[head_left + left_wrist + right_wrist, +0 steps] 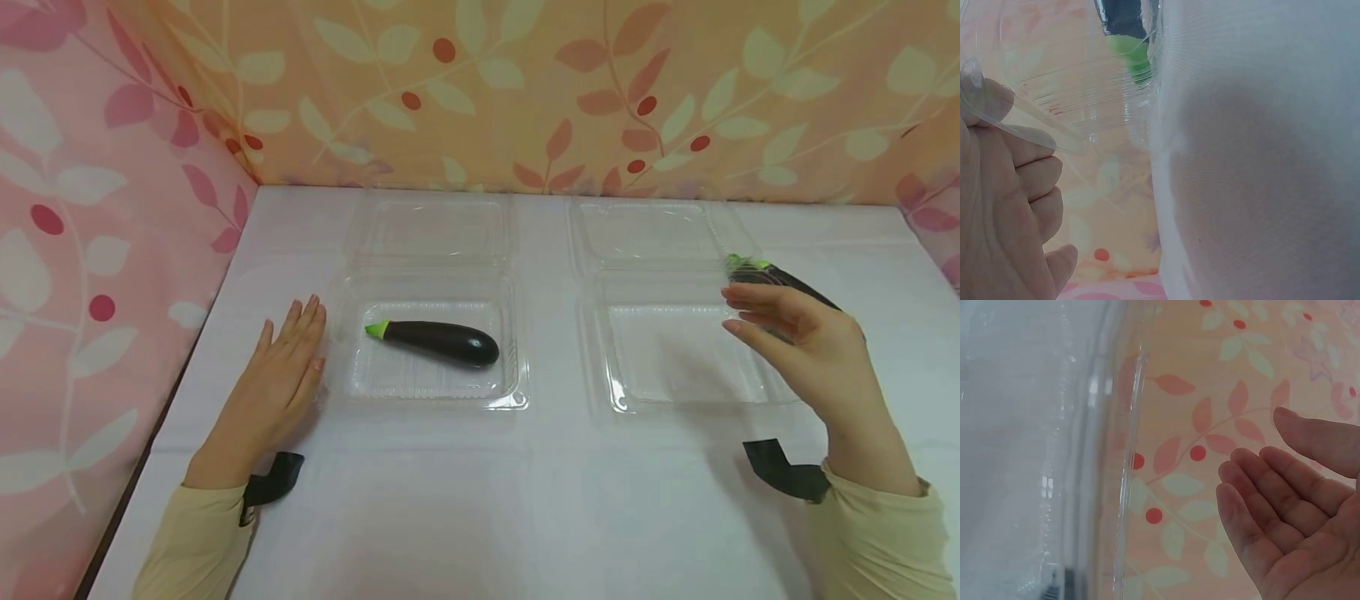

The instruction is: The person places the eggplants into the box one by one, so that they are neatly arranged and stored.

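Observation:
My left hand lies along the left side of a clear plastic clamshell box, its fingers straight at the rim. In the left wrist view the clear rim overlaps the thumb and a finger. An eggplant, dark with a green stem, lies in this box's base. My right hand hovers over the right side of a second clamshell box, fingers loosely bent and holding nothing. Beyond that hand lies another eggplant, partly hidden by it; its stem end shows through clear plastic.
Both boxes stand with their lids, the left lid and the right lid, folded back toward the rear. A white cloth covers the table. Floral fabric hangs behind, and pink floral fabric on the left.

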